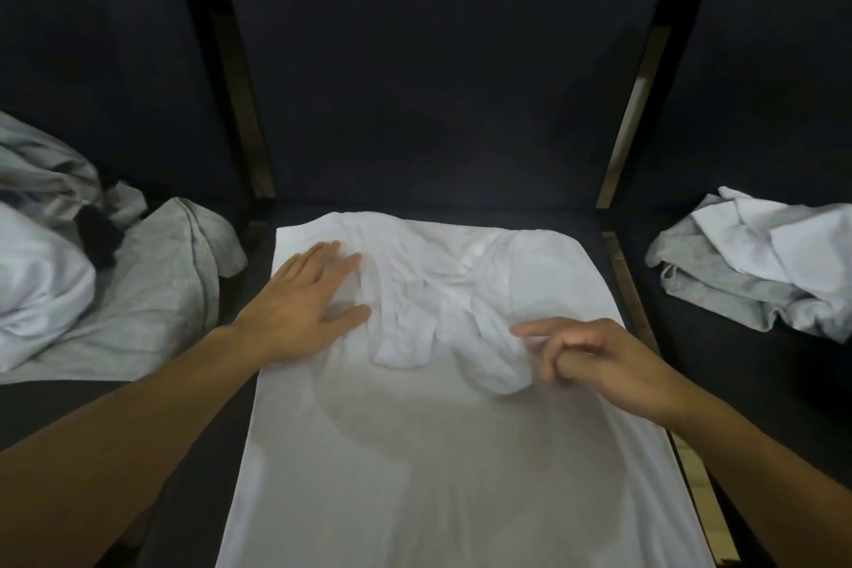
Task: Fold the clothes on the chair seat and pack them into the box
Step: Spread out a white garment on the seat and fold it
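A white T-shirt (415,452) lies spread over the dark seat of the middle chair (442,212), its lower part hanging toward me. Both sleeves are folded inward and lie bunched on the chest. My left hand (309,300) rests flat on the shirt's upper left part, fingers straight and spread. My right hand (594,360) is at the shirt's right side; its fingers curl and pinch the end of the right folded sleeve (498,364). No box is in view.
A heap of grey and white clothes (92,272) with a dark item lies on the left chair seat. A crumpled grey and white pile (756,263) sits on the right chair seat. Dark chair backs (438,60) rise behind, with black frame posts between the chairs.
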Available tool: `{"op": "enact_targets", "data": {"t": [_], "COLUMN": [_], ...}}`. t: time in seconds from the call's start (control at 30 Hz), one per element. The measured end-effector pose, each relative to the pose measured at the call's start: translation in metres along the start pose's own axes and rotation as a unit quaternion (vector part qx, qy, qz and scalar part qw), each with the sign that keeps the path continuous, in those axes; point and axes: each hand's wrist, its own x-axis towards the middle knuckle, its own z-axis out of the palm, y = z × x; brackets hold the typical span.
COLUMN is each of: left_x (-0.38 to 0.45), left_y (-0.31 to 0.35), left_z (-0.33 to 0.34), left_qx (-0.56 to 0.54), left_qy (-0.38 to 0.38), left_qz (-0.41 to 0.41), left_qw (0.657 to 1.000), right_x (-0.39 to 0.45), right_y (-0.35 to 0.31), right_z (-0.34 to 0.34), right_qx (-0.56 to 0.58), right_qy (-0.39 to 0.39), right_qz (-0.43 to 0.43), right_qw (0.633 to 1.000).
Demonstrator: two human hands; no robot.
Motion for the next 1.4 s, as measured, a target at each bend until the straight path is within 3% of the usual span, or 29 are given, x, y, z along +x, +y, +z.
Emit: {"op": "enact_targets", "data": {"t": [0.1,0.17,0.27,0.37,0.43,0.53,0.7,0.8,0.87,0.97,1.03,1.1,1.23,1.4], "left_x": [-0.021,-0.036,-0.045,-0.049,-0.054,-0.066,-0.071,-0.064,-0.058,-0.048,-0.047,-0.053,-0.072,-0.085], "left_y": [0.028,0.048,0.068,0.072,0.069,0.073,0.085,0.092,0.098,0.099,0.097,0.095,0.092,0.089], "left_z": [-0.001,0.006,0.026,0.033,0.032,0.021,0.006,0.009,0.011,0.017,0.019,0.015,-0.002,-0.009], "left_qx": [-0.054,-0.024,-0.024,-0.091,-0.168,-0.302,-0.486,-0.415,-0.345,-0.265,-0.267,-0.326,-0.483,-0.582], "left_qy": [0.063,0.073,0.104,0.103,0.106,0.107,0.086,0.049,0.031,0.040,0.059,0.090,0.143,0.056], "left_qz": [0.013,0.051,0.067,0.054,0.048,-0.015,-0.129,-0.165,-0.177,-0.174,-0.154,-0.138,-0.118,-0.146], "left_qw": [0.996,0.996,0.992,0.989,0.979,0.947,0.860,0.893,0.921,0.948,0.949,0.931,0.856,0.798], "right_x": [0.010,0.020,0.025,0.019,0.015,0.010,-0.002,-0.006,-0.004,-0.003,-0.003,-0.002,-0.003,-0.010], "right_y": [0.006,0.001,-0.006,-0.009,-0.007,-0.001,-0.002,-0.005,-0.003,-0.001,-0.002,-0.004,-0.005,-0.004], "right_z": [-0.002,0.005,0.022,0.043,0.052,0.057,0.064,0.066,0.069,0.072,0.073,0.073,0.068,0.062], "right_qx": [-0.104,-0.124,-0.153,-0.321,-0.341,-0.250,-0.059,0.054,0.058,0.048,0.066,0.058,0.100,0.178], "right_qy": [0.111,0.151,0.144,0.084,0.087,0.149,0.255,0.183,0.130,0.110,0.109,0.116,0.144,0.138], "right_qz": [0.000,0.006,0.002,0.029,0.025,-0.004,-0.055,0.001,0.030,0.045,0.049,0.048,0.065,0.083], "right_qw": [0.988,0.981,0.978,0.943,0.936,0.957,0.964,0.982,0.989,0.992,0.991,0.990,0.982,0.971]}}
